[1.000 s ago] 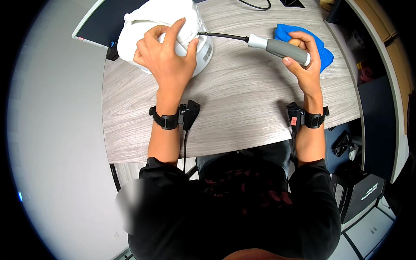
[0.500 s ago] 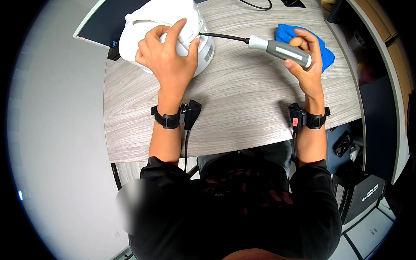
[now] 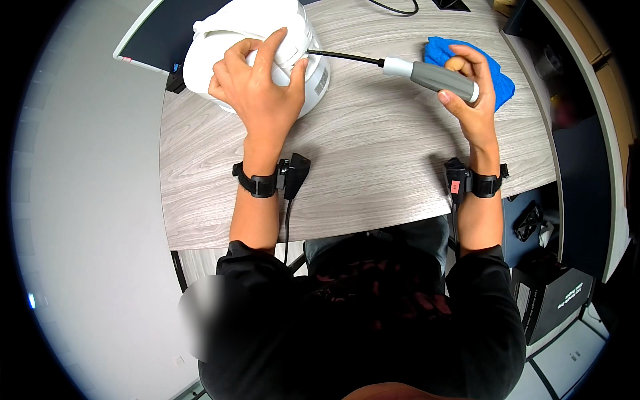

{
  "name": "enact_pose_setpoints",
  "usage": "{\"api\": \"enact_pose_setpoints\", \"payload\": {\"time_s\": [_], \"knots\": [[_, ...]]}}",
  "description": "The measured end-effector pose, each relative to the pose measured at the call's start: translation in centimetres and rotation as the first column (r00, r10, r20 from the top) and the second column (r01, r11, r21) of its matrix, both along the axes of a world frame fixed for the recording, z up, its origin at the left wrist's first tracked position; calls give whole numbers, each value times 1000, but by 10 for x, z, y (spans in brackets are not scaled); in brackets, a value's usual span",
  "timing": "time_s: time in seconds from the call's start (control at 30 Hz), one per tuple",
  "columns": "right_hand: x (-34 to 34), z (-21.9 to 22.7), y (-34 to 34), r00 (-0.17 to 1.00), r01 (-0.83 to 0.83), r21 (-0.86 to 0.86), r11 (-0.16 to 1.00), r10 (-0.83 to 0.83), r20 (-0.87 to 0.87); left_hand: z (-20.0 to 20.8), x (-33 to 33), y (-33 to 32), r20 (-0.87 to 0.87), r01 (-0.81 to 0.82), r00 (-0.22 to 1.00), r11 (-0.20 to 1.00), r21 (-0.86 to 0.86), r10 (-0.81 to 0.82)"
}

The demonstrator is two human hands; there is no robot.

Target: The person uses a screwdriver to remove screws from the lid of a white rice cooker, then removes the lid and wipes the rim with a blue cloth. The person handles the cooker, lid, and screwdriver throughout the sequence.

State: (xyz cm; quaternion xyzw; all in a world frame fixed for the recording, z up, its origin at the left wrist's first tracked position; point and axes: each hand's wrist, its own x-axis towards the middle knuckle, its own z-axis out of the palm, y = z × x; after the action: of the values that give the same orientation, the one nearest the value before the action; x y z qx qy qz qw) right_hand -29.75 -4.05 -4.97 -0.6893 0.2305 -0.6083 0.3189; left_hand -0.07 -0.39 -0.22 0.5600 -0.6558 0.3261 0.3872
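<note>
A white rounded appliance [image 3: 207, 70] with a curved handle-like band lies at the far left of the table; its exact kind I cannot tell. My left hand [image 3: 260, 87] grips it from above, thumb and fingers pressed around its right part. A screwdriver [image 3: 443, 81] with a grey and pale handle and a dark shaft reaches leftward, its tip against the appliance just beside my left fingertips. The tip itself is hard to make out. Around the handle's end, my right hand [image 3: 477, 100] holds it between thumb and fingers.
Behind my right hand lies a crumpled blue cloth [image 3: 503, 83] on the wood-grain table [image 3: 373, 160]. A dark panel [image 3: 160, 33] with a pale edge stands behind the appliance. A black cable [image 3: 400, 12] crosses the far edge. To the right are shelves [image 3: 587, 173] and a black box [image 3: 553, 300].
The screwdriver has turned about its own length: the pale label on its handle no longer shows. My left hand and the appliance have stayed in place.
</note>
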Motion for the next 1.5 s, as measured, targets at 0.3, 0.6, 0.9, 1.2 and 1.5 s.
{"api": "enact_pose_setpoints", "payload": {"time_s": [0.3,0.6,0.9,1.2,1.5], "knots": [[-8,3,5,999,-13,339,941,23,-23,0,0,-1,1,-12,1000,1000,1,12],[-4,-7,-3,994,-92,215,972,76,79,1,0,0,11,-11,1000,1000,-2,11],[1,-2,0,992,-41,102,994,28,124,0,-1,0,9,-13,1000,1000,-5,13],[-1,7,9,1000,2,445,896,-11,18,1,-1,1,18,-18,1000,1000,-3,18],[2,-4,0,975,-129,396,909,43,218,5,-3,4,56,-19,998,999,27,17]]}}
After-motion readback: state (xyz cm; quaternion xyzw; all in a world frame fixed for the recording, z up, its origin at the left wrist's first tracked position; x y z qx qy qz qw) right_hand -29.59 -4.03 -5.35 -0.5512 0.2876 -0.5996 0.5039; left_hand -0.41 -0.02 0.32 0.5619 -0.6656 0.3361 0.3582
